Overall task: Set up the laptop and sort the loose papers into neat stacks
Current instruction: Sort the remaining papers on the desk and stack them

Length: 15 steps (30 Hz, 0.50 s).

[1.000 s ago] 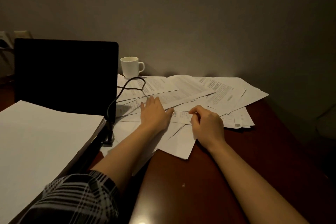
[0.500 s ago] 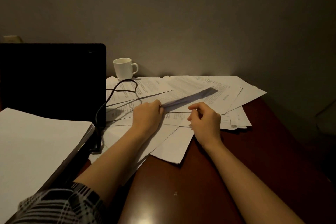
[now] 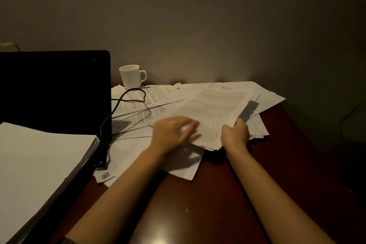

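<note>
A printed sheet (image 3: 213,113), flat a second ago, now lifts off the pile (image 3: 158,97), gripped by the right hand (image 3: 234,134), the blurred left hand (image 3: 172,132) apparently loose beside it: sorting has begun.

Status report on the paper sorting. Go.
Right hand grips printed sheets, lifted off the pile. Left hand blurred on their near edge. Loose papers unsorted. Black cable lies across them.

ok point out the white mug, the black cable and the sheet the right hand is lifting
white mug (image 3: 130,76), head view, on the front of its body
black cable (image 3: 106,123), head view, on the run beside the laptop's edge
lifted sheet (image 3: 213,113), head view, on its printed face
</note>
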{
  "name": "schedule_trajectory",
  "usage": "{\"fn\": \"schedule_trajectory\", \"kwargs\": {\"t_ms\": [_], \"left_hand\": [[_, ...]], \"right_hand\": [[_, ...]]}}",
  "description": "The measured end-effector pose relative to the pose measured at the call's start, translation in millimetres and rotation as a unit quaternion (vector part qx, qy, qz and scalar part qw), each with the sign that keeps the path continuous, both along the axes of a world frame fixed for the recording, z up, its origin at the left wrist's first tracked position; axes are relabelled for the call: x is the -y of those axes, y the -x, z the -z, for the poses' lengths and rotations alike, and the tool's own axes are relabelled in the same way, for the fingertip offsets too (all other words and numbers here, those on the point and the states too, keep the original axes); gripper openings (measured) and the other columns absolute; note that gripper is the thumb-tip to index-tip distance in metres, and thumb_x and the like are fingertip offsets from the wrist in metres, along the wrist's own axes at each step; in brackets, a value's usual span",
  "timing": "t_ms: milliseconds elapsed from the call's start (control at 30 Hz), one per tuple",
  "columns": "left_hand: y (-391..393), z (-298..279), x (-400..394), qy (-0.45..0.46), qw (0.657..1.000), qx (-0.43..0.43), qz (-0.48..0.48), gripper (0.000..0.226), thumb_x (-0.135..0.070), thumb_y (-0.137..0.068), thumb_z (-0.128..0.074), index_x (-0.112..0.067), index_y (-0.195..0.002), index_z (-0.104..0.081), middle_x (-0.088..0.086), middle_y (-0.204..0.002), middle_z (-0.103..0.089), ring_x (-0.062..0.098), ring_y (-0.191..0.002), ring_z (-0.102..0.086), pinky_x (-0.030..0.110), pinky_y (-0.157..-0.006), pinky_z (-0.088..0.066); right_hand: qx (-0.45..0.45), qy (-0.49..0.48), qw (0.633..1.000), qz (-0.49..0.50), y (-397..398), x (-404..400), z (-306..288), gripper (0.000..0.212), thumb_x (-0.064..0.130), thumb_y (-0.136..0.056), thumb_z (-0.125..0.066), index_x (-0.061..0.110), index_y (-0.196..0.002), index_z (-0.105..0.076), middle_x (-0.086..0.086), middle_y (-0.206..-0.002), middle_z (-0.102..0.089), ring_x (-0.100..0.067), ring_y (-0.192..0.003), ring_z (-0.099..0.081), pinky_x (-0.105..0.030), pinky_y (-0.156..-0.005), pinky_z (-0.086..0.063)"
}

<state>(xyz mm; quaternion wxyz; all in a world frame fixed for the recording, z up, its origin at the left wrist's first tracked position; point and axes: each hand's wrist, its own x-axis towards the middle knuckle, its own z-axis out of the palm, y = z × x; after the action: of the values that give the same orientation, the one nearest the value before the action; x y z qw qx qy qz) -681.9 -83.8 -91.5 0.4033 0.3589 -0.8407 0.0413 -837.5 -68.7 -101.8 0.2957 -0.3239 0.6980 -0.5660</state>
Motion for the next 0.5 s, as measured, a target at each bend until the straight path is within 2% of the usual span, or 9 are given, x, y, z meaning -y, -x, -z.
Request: {"fn": "schedule_trajectory", "kwargs": {"t_ms": [33, 67, 133, 200, 300, 400, 500], "left_hand": [[-4.4, -3.1, 3.6, -0.044, 0.996, 0.018, -0.069, 0.054, -0.049, -0.099, -0.029, -0.017, -0.108, -0.071, 0.003, -0.11, -0.07, 0.017, -0.101, -0.065, 0.029, -0.08, -0.051], [-10.8, -1.5, 11.9, -0.088, 0.981, 0.079, -0.155, 0.046, -0.042, -0.099, -0.034, -0.015, -0.119, -0.065, 0.005, -0.128, -0.061, 0.02, -0.121, -0.054, 0.036, -0.096, -0.046], [-25.8, 1.6, 33.3, -0.175, 0.934, 0.178, -0.256, 0.041, -0.037, -0.1, -0.037, -0.012, -0.123, -0.061, 0.009, -0.143, -0.046, 0.024, -0.134, -0.036, 0.043, -0.11, -0.032], [-37.4, 6.0, 58.8, -0.243, 0.903, 0.202, -0.291, 0.05, -0.041, -0.1, -0.032, -0.008, -0.129, -0.056, 0.013, -0.149, -0.035, 0.027, -0.137, -0.031, 0.043, -0.116, -0.022], [-42.4, 2.0, 82.6, -0.307, 0.876, 0.202, -0.313, 0.061, -0.045, -0.101, -0.027, -0.004, -0.145, -0.036, 0.012, -0.156, -0.021, 0.028, -0.143, -0.019, 0.045, -0.119, -0.012], [-43.0, -1.8, 96.9, -0.347, 0.857, 0.167, -0.341, 0.061, -0.046, -0.101, -0.027, -0.005, -0.146, -0.033, 0.013, -0.153, -0.028, 0.03, -0.14, -0.026, 0.043, -0.117, -0.02], [-42.2, -8.4, 95.8, -0.343, 0.848, 0.157, -0.371, 0.051, -0.04, -0.102, -0.033, -0.003, -0.131, -0.05, 0.016, -0.139, -0.047, 0.032, -0.127, -0.044, 0.043, -0.108, -0.035]], "right_hand": [[-0.004, 0.008, 1.0, 0.02, -0.4, -1.5, -1.0, 0.035, -0.002, -0.093, -0.041, 0.001, -0.127, -0.049, -0.017, -0.126, -0.056, -0.03, -0.109, -0.056, -0.03, -0.079, -0.046], [-0.009, 0.018, 0.999, 0.036, -1.9, -2.5, -1.4, 0.033, -0.002, -0.095, -0.041, 0.001, -0.128, -0.048, -0.018, -0.127, -0.054, -0.03, -0.11, -0.055, -0.029, -0.078, -0.044], [-0.036, 0.031, 0.998, 0.048, -6.1, -4.3, -0.1, 0.031, -0.001, -0.097, -0.039, 0.002, -0.128, -0.045, -0.021, -0.128, -0.051, -0.03, -0.11, -0.054, -0.025, -0.075, -0.041], [-0.066, 0.044, 0.996, 0.044, -9.5, -5.0, 0.8, 0.032, -0.001, -0.098, -0.038, 0.001, -0.129, -0.044, -0.02, -0.127, -0.053, -0.03, -0.111, -0.055, -0.023, -0.075, -0.04], [-0.074, 0.048, 0.995, 0.04, -9.1, -4.6, 2.4, 0.033, 0.0, -0.098, -0.038, 0.001, -0.13, -0.044, -0.018, -0.126, -0.055, -0.029, -0.111, -0.056, -0.023, -0.075, -0.04], [-0.079, 0.047, 0.995, 0.04, -8.7, -2.7, 3.4, 0.033, 0.001, -0.099, -0.038, 0.001, -0.131, -0.044, -0.019, -0.126, -0.054, -0.029, -0.109, -0.057, -0.024, -0.075, -0.041], [-0.078, 0.051, 0.995, 0.042, -8.7, -0.2, 5.8, 0.033, 0.001, -0.099, -0.037, 0.001, -0.131, -0.044, -0.019, -0.126, -0.054, -0.029, -0.11, -0.057, -0.024, -0.075, -0.042]]}}
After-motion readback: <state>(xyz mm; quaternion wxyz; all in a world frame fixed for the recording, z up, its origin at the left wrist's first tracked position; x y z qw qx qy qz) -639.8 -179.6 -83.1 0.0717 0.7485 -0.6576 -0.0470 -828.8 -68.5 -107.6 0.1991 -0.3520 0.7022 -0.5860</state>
